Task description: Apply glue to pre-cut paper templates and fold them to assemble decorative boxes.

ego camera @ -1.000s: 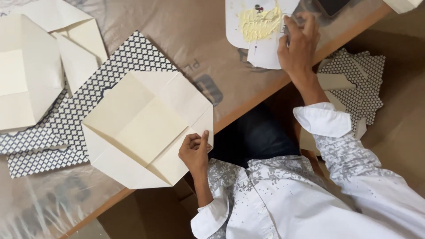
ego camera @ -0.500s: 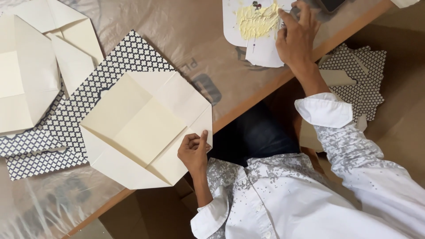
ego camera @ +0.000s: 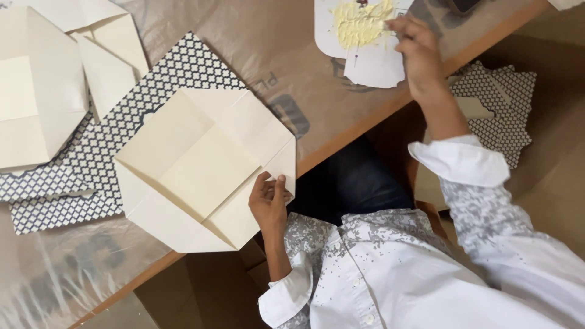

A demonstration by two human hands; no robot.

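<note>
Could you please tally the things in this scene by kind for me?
Cream folded paper pieces: 3 (centre, left, upper left, partly cut off)
Piles of black-and-white patterned sheets: 2 (on the table, on the floor)
Smear of yellow paste: 1
Total: 6

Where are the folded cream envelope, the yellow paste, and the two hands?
Folded cream envelope (ego camera: 201, 167), head view: its centre panel.
Yellow paste (ego camera: 356, 21), head view: middle of the smear.
Left hand (ego camera: 268, 204), head view: back of hand.
Right hand (ego camera: 417, 52), head view: back of hand.
</note>
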